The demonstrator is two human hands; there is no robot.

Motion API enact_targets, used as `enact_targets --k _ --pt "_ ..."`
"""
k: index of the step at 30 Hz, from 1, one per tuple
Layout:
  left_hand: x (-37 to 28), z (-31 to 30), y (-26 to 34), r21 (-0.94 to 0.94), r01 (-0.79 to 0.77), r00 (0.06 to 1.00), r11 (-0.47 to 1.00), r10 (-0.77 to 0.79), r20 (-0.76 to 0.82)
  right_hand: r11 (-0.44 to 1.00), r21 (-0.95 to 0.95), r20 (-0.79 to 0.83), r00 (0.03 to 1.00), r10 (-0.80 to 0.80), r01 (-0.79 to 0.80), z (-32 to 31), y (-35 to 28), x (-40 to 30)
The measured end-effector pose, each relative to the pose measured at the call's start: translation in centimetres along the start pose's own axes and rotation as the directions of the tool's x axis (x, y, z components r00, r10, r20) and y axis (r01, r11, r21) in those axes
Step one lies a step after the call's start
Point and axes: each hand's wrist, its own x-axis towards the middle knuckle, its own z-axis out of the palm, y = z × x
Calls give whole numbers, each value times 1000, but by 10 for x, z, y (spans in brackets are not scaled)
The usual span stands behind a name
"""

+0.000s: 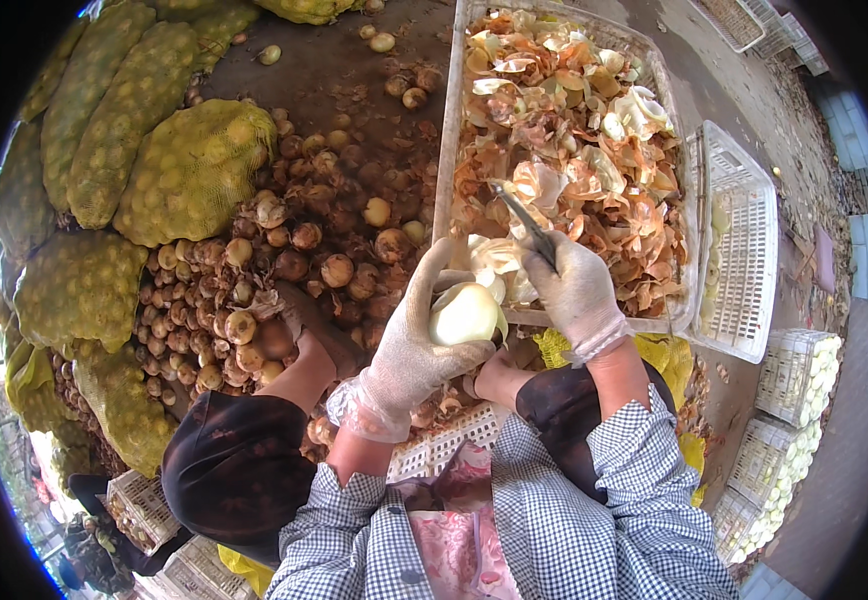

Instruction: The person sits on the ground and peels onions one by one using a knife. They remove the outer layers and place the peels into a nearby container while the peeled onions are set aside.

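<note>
A pale, largely peeled onion rests in my gloved left hand, its fingers wrapped around the side and underneath. A loose flap of skin hangs at the onion's right side. My right hand, also gloved, grips a knife whose dark blade points up and left, apart from the onion. Below the blade is a large white plastic crate heaped with onion skins. The handle is mostly hidden inside my right fist.
Unpeeled onions lie piled on the ground at left, beside full yellow mesh sacks. A white slatted crate stands right of the skins. Farther right are stacked crates of peeled onions. Another person is at lower left.
</note>
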Motion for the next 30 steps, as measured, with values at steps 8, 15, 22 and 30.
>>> enact_targets --k 8,15,22,30 --pt "5 -14 7 728 -84 968 680 230 -103 858 -88 119 861 -495 506 18 5 -24" --pt "7 -16 22 831 -40 959 555 255 -125 825 -182 201 841 -502 535 18 -2 -25" --pt "7 -17 21 838 -32 969 544 224 -108 803 -341 179 873 -454 488 24 8 -22" --pt "6 -20 14 890 -64 965 452 255 -60 820 -208 135 846 -516 533 19 -9 -29"
